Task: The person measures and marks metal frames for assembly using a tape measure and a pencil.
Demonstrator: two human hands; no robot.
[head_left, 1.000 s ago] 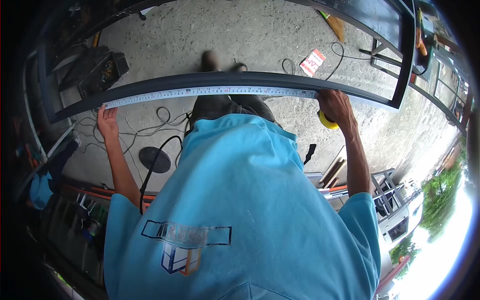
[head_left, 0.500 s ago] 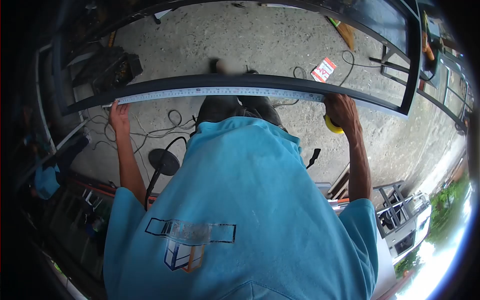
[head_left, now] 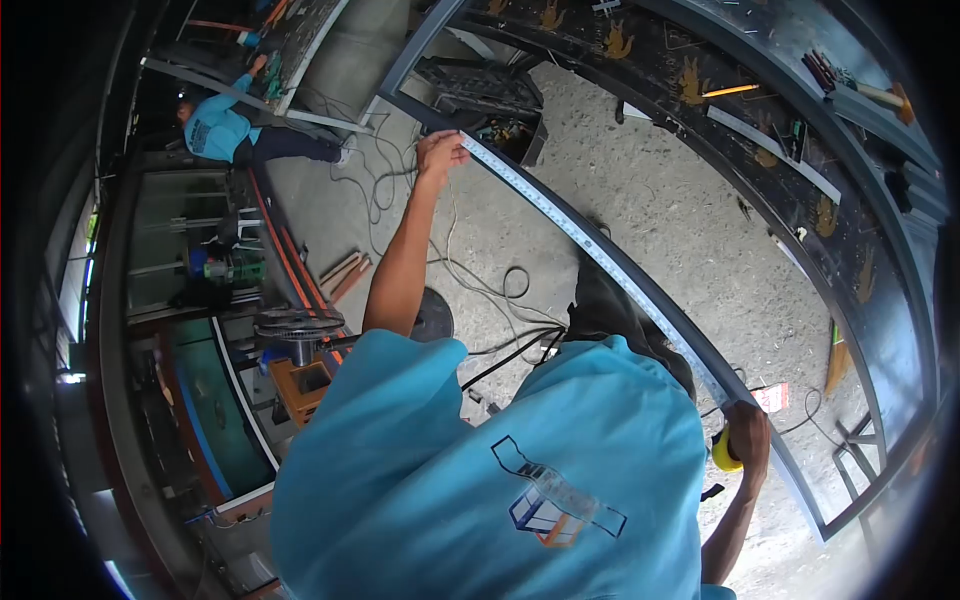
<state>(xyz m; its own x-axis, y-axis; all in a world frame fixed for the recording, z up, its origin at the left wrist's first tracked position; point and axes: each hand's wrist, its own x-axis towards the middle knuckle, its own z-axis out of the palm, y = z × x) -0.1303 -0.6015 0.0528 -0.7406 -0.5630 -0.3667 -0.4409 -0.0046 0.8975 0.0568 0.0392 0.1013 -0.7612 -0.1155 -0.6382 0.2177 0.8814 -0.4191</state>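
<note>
A tape measure's pale blade [head_left: 590, 241] is stretched along the near bar of a large dark rectangular frame [head_left: 800, 490]. My left hand [head_left: 438, 158] pinches the blade's end near the frame's upper-left corner. At the lower right, my right hand [head_left: 749, 438] grips the yellow tape case [head_left: 722, 453] and presses the blade against the bar, some way short of that corner. My right fingers are partly hidden. Beneath the frame show my dark-trousered legs and the concrete floor.
A co-worker [head_left: 215, 132] in a blue shirt bends at the upper left. A black box [head_left: 505, 132] with mixed contents, looping cables [head_left: 470, 270] and a red-and-white packet [head_left: 772, 397] lie on the floor. A pencil [head_left: 732, 91] rests on the dark bench [head_left: 660, 65].
My view has swung to the left, so the frame and blade now run diagonally and the co-worker shows fully. Both hands keep their places at the blade and case.
</note>
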